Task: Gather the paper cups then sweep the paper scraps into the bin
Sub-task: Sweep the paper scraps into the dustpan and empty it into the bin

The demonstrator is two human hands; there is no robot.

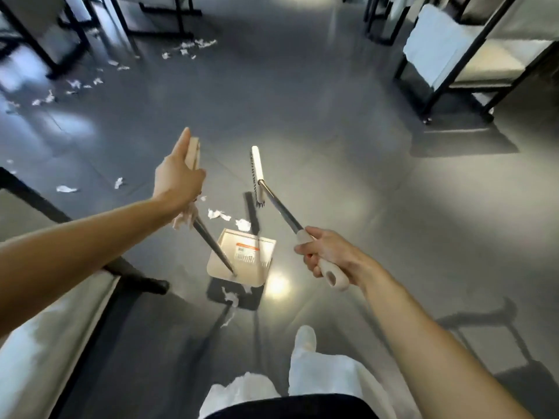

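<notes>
Paper scraps (219, 214) strewn on floor (332, 146), left hand (177, 179) gripping dustpan handle (211, 240), right hand (329, 252) gripping broom handle (279, 207)

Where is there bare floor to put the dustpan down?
Bare floor lies right of the broom, toward the chair, and in the middle beyond it. It is crowded with paper scraps along the left, and a few lie around the dustpan.

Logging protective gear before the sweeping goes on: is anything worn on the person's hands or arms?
No. The left hand and right hand are bare: no gloves, and no ring, watch or band shows. The left forearm and right forearm are uncovered, with no sleeves in view. Below are white trousers and a white shoe.
</notes>
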